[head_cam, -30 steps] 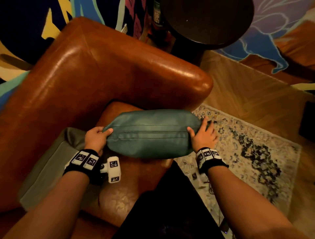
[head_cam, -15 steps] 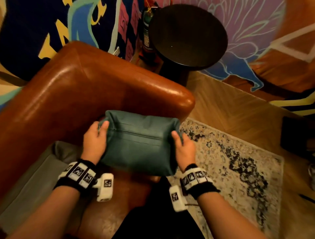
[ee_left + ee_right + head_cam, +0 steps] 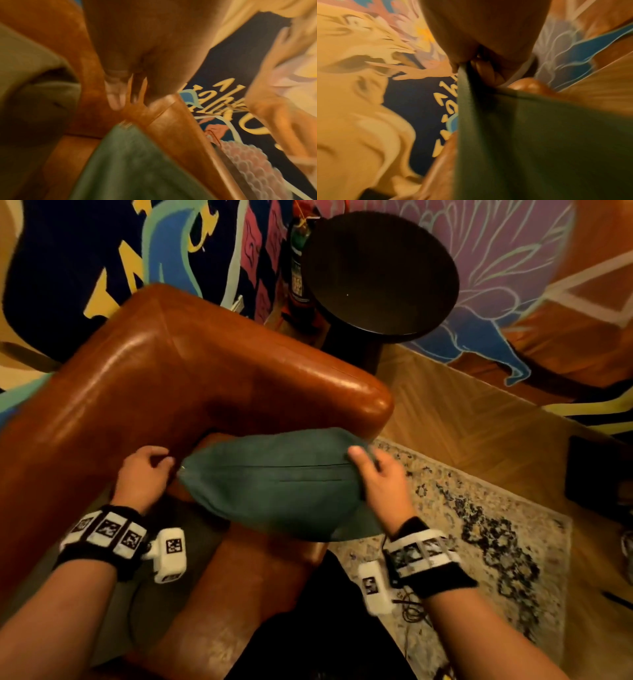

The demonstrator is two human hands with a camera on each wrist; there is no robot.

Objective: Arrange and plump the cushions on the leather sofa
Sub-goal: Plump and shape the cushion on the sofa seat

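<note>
Gripping teal cushion (image 3: 274, 484): right hand (image 3: 380, 474) | left hand (image 3: 144, 470) beside

A painted mural wall (image 3: 171, 244) rises beyond the hands; a round dark side table (image 3: 380, 272), herringbone wood floor (image 3: 462, 422) and patterned rug (image 3: 496, 525) lie to their right.

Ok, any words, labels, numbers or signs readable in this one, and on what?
None can be read with certainty.
Yellow painted lettering on the dark blue wall mural: blurred and cut off, unreadable.
Label on the dark bottle-like container beside the round black side table: too small and blurred.
Black-and-white square markers on the wristbands: patterns, no letters.
Teal green fabric cushion, brown leather sofa: no text visible.
</note>
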